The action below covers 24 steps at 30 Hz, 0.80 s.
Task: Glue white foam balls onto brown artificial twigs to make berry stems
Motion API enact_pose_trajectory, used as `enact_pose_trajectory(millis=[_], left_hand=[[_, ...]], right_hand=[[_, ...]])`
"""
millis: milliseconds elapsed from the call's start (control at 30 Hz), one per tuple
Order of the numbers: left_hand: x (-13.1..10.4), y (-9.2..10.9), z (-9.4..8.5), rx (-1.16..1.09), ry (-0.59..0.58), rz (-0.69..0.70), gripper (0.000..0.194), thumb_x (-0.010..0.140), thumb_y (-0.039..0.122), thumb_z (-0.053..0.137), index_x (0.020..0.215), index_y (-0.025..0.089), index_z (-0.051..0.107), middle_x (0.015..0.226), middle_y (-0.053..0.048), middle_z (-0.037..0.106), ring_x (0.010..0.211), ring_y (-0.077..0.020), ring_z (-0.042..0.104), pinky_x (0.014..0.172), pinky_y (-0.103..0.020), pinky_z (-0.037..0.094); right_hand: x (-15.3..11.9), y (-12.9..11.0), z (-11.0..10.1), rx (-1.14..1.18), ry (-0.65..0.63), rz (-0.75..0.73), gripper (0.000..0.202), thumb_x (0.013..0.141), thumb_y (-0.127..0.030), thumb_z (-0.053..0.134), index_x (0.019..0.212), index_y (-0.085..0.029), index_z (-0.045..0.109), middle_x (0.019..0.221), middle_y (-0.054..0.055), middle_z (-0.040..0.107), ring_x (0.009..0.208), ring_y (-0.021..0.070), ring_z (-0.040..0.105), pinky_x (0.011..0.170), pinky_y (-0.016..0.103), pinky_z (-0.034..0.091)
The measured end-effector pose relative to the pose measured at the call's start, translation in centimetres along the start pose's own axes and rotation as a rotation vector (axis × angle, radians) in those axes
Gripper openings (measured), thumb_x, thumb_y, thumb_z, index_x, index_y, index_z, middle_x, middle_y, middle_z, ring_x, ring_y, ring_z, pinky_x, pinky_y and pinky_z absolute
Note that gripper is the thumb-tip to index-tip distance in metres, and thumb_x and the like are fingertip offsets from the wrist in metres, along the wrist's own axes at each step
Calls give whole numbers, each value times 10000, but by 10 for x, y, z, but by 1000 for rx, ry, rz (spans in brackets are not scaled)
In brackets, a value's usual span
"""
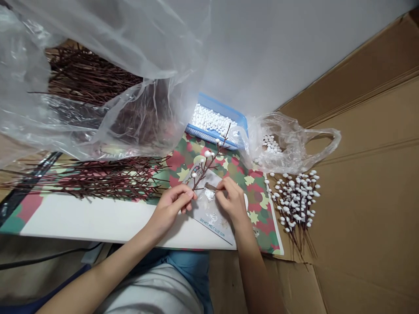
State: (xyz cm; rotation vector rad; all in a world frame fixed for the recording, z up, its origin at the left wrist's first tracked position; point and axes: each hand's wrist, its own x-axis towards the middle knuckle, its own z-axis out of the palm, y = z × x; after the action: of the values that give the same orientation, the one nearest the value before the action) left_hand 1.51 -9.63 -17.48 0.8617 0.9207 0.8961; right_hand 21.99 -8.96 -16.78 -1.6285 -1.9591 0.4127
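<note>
My left hand (pixel 176 201) pinches the lower end of a dark brown twig (pixel 209 165), which slants up to the right and carries several white balls. Close to its right, my right hand (pixel 231 197) grips a small brown brush-like stick (pixel 210 186), its tip just above a whitish blob (pixel 209 195). Beneath both hands lies a printed glue gun card (pixel 216 224). Behind the twig stands a blue basket (pixel 240 118) holding many white balls (pixel 212 118).
Bare brown twigs (pixel 108 179) lie at the left, below a large plastic bag (pixel 131 126) with more twigs. On the right are a clear bag (pixel 294 148) with white balls and a bundle of white-tipped twigs (pixel 296 203) beside cardboard (pixel 366 187).
</note>
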Motion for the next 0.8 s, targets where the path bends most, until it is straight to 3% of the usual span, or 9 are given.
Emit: enact_pose_trajectory(millis=[100, 300, 400, 567, 800], left_hand=[[0, -1, -1, 13, -3, 23, 259, 824, 400, 592, 732, 160, 632, 558, 21, 526, 523, -104, 442, 511, -216, 358], [-4, 4, 3, 126, 27, 86, 265, 822, 408, 592, 729, 160, 613, 568, 26, 528, 529, -110, 464, 527, -223, 367], [-7, 8, 9, 180, 24, 123, 268, 834, 405, 579, 726, 161, 601, 566, 22, 534, 526, -115, 472, 522, -228, 369], [-12, 10, 17, 261, -6, 237, 264, 871, 358, 538, 712, 156, 594, 572, 17, 526, 543, -111, 471, 533, -225, 365], [-14, 6, 18, 270, -13, 254, 259, 878, 329, 515, 718, 142, 596, 568, 26, 512, 534, -99, 465, 530, -212, 363]], right_hand=[[-3, 1, -1, 73, 11, 8, 147, 735, -111, 473, 637, -220, 456, 648, -21, 496, 637, 142, 488, 623, 286, 369], [-18, -6, -12, 543, 397, 98, 124, 716, -122, 585, 694, -219, 511, 691, -28, 508, 676, 137, 503, 597, 267, 371], [-27, -17, -9, 648, 515, 111, 127, 708, -114, 580, 708, -219, 508, 694, -29, 470, 685, 133, 492, 599, 262, 362], [-33, -29, -1, 640, 569, 62, 132, 718, -94, 577, 731, -219, 536, 691, -26, 472, 701, 138, 515, 631, 274, 380], [-33, -31, 2, 574, 548, -55, 168, 729, -48, 597, 755, -213, 580, 709, -28, 555, 715, 135, 559, 648, 280, 417]])
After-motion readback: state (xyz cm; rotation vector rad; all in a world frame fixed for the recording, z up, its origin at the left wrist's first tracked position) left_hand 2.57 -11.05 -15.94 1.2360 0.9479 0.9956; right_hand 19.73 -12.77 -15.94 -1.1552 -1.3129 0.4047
